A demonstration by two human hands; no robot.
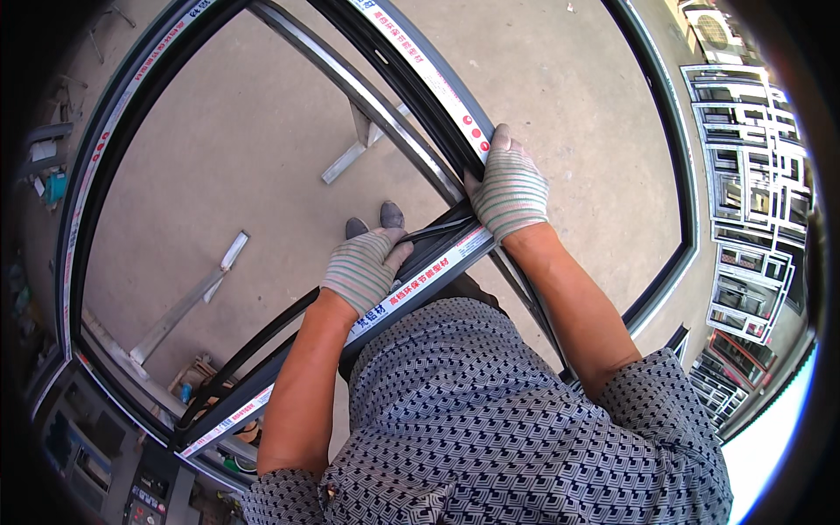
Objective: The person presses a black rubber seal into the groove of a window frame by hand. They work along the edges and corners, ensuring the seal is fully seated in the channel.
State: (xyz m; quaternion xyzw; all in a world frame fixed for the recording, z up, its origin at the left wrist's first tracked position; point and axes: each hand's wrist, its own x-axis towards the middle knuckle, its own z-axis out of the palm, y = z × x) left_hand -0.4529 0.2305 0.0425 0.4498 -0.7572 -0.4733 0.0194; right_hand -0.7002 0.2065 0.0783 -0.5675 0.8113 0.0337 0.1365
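A large dark window frame [442,265], with printed white protective film along its bars, lies in front of me at waist height. My left hand [366,267], in a striped knit glove, is closed over the near bar, thumb and fingers around a black rubber strip [435,229]. That strip runs along the bar's inner edge toward the corner by my other hand. My right hand [512,188], gloved the same way, wraps the middle bar just above this corner. Its thumb presses at the inner side, and part of the corner is hidden beneath it.
Metal support bars [372,105] of a stand run under the frame, with another leg [210,284] at left. My shoes [374,219] show on the concrete floor [542,66]. Several finished frames [744,149] stack at the right. Tools and machinery [149,490] are at the lower left.
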